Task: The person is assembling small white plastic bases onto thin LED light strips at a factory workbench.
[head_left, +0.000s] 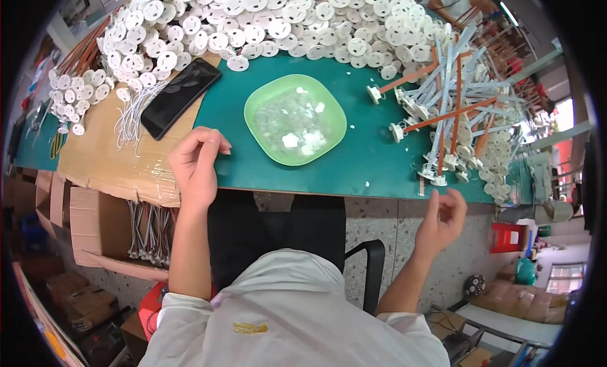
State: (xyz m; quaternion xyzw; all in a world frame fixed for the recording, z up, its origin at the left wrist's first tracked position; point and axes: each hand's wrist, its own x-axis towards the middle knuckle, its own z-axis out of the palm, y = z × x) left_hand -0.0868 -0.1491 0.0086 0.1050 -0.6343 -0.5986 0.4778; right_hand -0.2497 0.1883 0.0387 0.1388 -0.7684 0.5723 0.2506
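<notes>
My left hand (197,165) is at the table's front edge, over the cardboard's right side. Its fingers are curled in against the thumb, and whatever they may hold is hidden. A light green bowl (254,138) to its right contains clear and white flakes. My right hand (444,223) hovers just off the table edge, thumb and bent fingers apart, nothing seen between them. Closest to it is a pile of thin strips (447,82), clear and orange-brown, with small white plastic ends (433,175). Neither hand touches the bowl.
White round discs (278,29) are heaped along the far side. A black phone (180,98) and a bundle of white cords (136,119) lie on flattened cardboard (95,149). Below left, an open carton (95,225) holds more strips. A chair armrest (374,272) is beside me.
</notes>
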